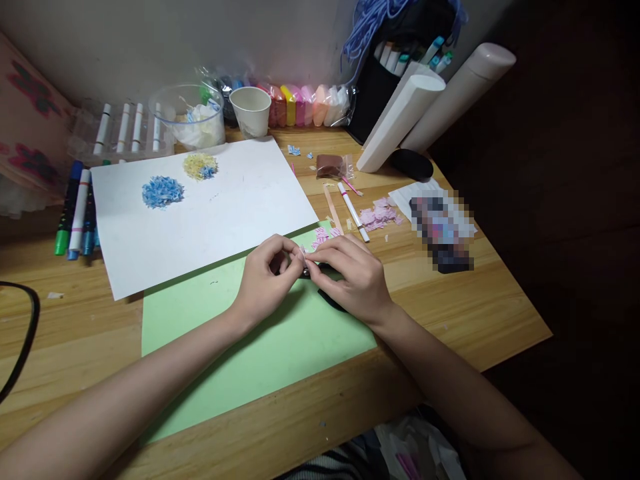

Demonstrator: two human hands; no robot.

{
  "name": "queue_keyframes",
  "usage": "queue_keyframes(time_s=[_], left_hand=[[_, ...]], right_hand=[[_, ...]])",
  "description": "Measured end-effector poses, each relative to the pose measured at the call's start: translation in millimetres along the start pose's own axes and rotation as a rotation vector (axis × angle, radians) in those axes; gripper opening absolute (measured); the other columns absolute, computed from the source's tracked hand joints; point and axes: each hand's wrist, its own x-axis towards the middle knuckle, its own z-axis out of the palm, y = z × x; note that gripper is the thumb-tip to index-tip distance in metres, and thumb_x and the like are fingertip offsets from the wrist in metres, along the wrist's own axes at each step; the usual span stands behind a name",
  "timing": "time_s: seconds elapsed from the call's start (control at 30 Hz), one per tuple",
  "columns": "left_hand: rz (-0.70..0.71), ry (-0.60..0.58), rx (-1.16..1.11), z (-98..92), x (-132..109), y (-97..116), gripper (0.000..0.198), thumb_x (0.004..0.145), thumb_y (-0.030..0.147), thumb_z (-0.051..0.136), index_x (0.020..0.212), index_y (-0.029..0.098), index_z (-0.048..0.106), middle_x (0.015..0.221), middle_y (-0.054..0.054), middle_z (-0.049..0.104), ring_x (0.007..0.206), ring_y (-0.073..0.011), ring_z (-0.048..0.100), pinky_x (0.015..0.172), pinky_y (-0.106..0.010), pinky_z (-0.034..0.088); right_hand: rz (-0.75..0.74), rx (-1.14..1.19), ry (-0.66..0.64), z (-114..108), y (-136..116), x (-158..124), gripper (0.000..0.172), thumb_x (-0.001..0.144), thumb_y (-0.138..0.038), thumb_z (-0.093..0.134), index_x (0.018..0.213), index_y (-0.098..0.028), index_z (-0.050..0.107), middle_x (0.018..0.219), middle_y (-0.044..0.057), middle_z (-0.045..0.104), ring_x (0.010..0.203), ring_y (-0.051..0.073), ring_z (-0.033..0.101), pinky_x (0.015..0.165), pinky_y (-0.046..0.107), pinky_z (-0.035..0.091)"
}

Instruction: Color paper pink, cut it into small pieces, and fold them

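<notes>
My left hand [266,279] and my right hand [354,275] meet over a green sheet [235,360], fingertips pinched together. Between them is a small pale pinkish scrap of paper [303,252], largely covered by the fingers. Black-handled scissors [331,300] lie beneath my right hand, partly hidden. Just beyond the fingers sit pink-and-white paper scraps [323,237]. A white sheet [220,227] overlaps the green one and bears a blue clump of paper bits [163,192] and a yellow clump with some blue [199,166].
Right of the hands lie a white marker [353,212], a pile of pink scraps [383,215] and a blurred-out object [443,233]. Behind stand a paper cup [251,113], a clear tub [200,127], packs of coloured clay [305,107] and a white bottle [463,93].
</notes>
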Motion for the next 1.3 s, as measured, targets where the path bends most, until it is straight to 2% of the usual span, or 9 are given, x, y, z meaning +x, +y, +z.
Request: queue_keyframes(time_s=[0.17, 0.33, 0.8, 1.1, 1.3], left_hand=[[0.037, 0.008, 0.008, 0.1, 1.0, 0.6, 0.008, 0.080, 0.022, 0.058, 0.074, 0.017, 0.059, 0.066, 0.000, 0.056, 0.055, -0.0097, 0.045, 0.053, -0.024, 0.036], [0.073, 0.013, 0.018, 0.9, 0.8, 0.8, 0.007, 0.079, 0.020, 0.060, 0.072, 0.016, 0.060, 0.066, 0.002, 0.054, 0.053, -0.0082, 0.041, 0.051, -0.023, 0.034], [0.098, 0.003, 0.066, 1.3, 0.3, 2.6, 0.006, 0.074, 0.017, 0.062, 0.068, 0.017, 0.061, 0.063, 0.002, 0.054, 0.053, -0.0082, 0.041, 0.049, -0.023, 0.033], [0.079, 0.007, 0.054, 1.3, 0.4, 3.8, 0.007, 0.074, 0.016, 0.061, 0.067, 0.017, 0.060, 0.061, 0.003, 0.053, 0.051, -0.0078, 0.039, 0.048, -0.023, 0.033], [0.076, -0.002, 0.063, 1.1, -0.1, 4.5, 0.007, 0.073, 0.016, 0.062, 0.066, 0.017, 0.060, 0.064, 0.002, 0.055, 0.053, -0.0080, 0.040, 0.049, -0.023, 0.033]], right_hand=[[0.144, 0.128, 0.016, -0.6, -3.4, 2.7, 0.009, 0.083, -0.014, 0.060, 0.080, -0.021, 0.066, 0.078, 0.004, 0.068, 0.077, 0.018, 0.062, 0.074, 0.034, 0.051], [0.250, 0.236, -0.001, -1.1, -4.2, 4.2, 0.008, 0.082, -0.013, 0.062, 0.080, -0.019, 0.067, 0.077, 0.004, 0.068, 0.073, 0.016, 0.061, 0.070, 0.031, 0.050], [0.322, 0.247, -0.032, -0.5, -5.0, 4.2, 0.011, 0.076, -0.009, 0.061, 0.070, -0.018, 0.061, 0.070, 0.001, 0.063, 0.062, 0.013, 0.052, 0.056, 0.026, 0.045], [0.335, 0.287, -0.062, -1.2, -2.5, 3.8, 0.006, 0.077, -0.014, 0.063, 0.077, -0.019, 0.066, 0.078, 0.002, 0.066, 0.063, 0.013, 0.056, 0.055, 0.026, 0.047], [0.336, 0.279, -0.057, -2.2, -3.0, 4.7, 0.009, 0.076, -0.011, 0.063, 0.073, -0.018, 0.065, 0.073, 0.002, 0.066, 0.059, 0.012, 0.052, 0.054, 0.026, 0.043]])
